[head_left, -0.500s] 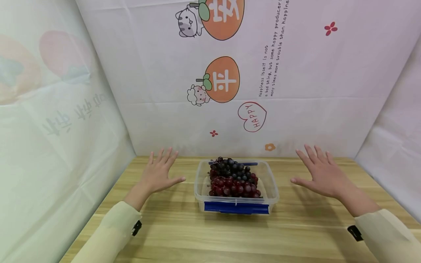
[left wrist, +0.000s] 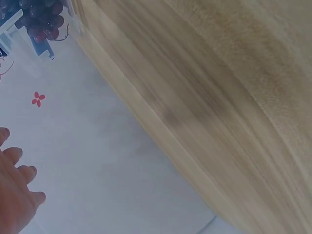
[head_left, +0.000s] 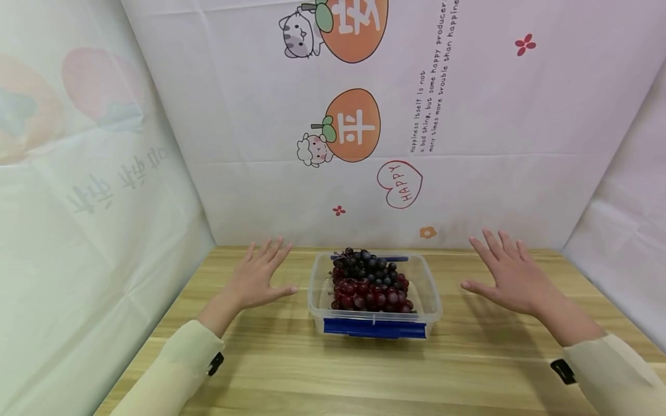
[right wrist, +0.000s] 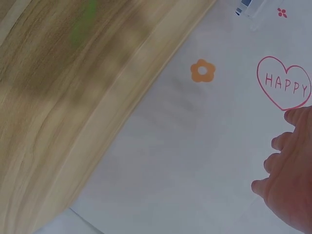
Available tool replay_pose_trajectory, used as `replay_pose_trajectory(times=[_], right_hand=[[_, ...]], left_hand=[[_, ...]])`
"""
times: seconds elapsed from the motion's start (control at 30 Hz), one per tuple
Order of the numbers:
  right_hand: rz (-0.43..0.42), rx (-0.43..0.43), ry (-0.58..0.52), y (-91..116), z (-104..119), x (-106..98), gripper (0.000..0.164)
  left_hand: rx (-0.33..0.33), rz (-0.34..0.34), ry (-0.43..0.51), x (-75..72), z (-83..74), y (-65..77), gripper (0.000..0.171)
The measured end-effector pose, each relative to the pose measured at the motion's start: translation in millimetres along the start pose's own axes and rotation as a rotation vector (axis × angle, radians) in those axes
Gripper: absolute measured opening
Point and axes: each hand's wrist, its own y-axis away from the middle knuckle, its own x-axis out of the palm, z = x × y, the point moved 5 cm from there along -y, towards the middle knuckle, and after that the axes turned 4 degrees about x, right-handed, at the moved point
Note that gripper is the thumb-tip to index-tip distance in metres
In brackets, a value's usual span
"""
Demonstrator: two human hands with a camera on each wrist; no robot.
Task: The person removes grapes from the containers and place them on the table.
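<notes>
A clear plastic food container (head_left: 428, 289) with blue side clips stands in the middle of the table in the head view. In it lie dark red grapes (head_left: 370, 296) in front and black grapes (head_left: 366, 266) behind. My left hand (head_left: 256, 282) hovers to the left of the container, fingers spread and thumb pointing at it, holding nothing. On the other side, my right hand (head_left: 512, 277) is held with its fingers spread, apart from the container. Each wrist view shows only fingers and part of the hand at its edge, such as the left fingers (left wrist: 13, 155).
The wooden table (head_left: 364, 375) reaches back to a white printed sheet (head_left: 250, 196). More white sheeting (head_left: 83, 242) closes off the left side, and another sheet (head_left: 629, 231) the right. Dark straps, including a black band (head_left: 563, 371), sit by the cuffs.
My left hand has shifted slightly to the right, toward the container, and its fingers have tilted a little. My right hand stays almost where it was. The container and grapes have not moved.
</notes>
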Motion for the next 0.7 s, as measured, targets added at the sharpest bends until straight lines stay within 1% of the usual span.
replay_pose_trajectory(times=[0.3,0.37,0.53,0.7], right_hand=[[0.003,-0.002,-0.009,1,5,-4,0.095],[0.002,-0.003,-0.008,1,7,-5,0.095],[0.009,-0.005,-0.013,2,9,-4,0.095],[0.012,-0.006,-0.026,2,12,-4,0.095]], left_hand=[[0.151,-0.061,-0.004,-2.2,-18.8,3.6,0.091],[0.188,-0.075,0.01,-2.8,-24.1,4.0,0.09],[0.279,-0.079,0.052,-1.1,-36.7,4.3,0.088],[0.34,-0.087,0.065,2.8,-44.7,3.8,0.086]])
